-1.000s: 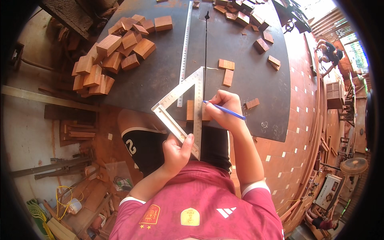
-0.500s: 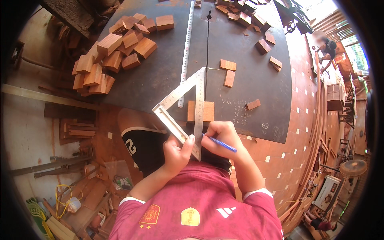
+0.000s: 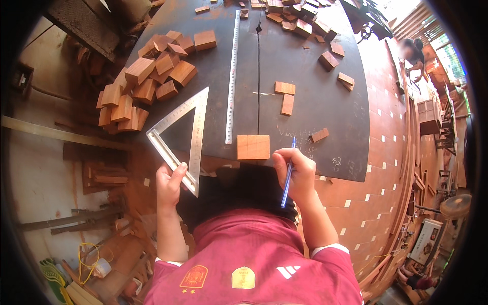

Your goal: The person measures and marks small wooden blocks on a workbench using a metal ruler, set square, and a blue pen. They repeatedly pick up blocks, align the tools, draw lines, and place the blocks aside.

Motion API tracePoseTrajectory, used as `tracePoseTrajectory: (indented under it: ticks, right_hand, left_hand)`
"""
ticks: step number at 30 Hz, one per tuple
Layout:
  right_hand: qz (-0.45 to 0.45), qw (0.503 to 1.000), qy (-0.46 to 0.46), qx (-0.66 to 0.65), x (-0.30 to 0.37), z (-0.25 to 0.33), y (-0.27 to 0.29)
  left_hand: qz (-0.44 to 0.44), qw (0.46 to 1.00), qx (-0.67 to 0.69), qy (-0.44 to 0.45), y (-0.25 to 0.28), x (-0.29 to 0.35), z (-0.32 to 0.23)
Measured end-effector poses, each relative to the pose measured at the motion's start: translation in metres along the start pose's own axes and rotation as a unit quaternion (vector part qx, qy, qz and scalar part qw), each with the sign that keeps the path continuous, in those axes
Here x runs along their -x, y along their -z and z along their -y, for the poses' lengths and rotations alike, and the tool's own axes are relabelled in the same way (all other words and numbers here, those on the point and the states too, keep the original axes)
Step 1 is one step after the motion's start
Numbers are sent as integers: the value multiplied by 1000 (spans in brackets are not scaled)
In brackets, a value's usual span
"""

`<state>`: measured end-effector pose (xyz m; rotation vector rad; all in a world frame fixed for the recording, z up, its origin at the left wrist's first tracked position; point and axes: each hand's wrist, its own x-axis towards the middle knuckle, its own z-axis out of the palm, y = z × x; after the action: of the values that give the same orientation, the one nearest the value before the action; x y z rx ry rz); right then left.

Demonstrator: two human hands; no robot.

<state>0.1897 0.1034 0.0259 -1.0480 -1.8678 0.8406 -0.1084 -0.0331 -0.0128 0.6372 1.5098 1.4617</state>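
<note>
Left hand [image 3: 170,185] keeps a closed grip on a metal triangle square [image 3: 184,136]. Right hand [image 3: 295,170] grips a blue pen [image 3: 288,175] beside a wood block [image 3: 253,147] on the dark tabletop [image 3: 305,76].

A desk [image 3: 315,76] fills the upper middle of the frame. On its near edge, at centre, sits a square wooden block [image 3: 253,147]. Just right of it is the right hand [image 3: 295,175], holding a pen [image 3: 288,178]. Lower left of the block, the left hand [image 3: 170,188] holds a metal triangle square [image 3: 195,137], which overlaps the desk's near left edge. A long steel ruler [image 3: 232,76] lies up the desk, right of the triangle. A heap of wooden blocks [image 3: 147,76] occupies the upper left; two small blocks [image 3: 286,96] lie right of the ruler.
</note>
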Motion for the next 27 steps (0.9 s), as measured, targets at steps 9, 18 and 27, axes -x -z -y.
tracePoseTrajectory:
  ticks: [9, 18, 27]
  right_hand:
    - [-28, 991, 62, 112, -4, -1, -10]
    - [-50, 967, 50, 244, -1, 7, -19]
    - [-39, 957, 33, 287, 2, 15, -51]
  left_hand:
    - [-37, 993, -109, 35, 3, -12, 3]
    - [-155, 972, -154, -88, -5, -5, 6]
    - [-80, 995, -41, 32, -12, 5, 7]
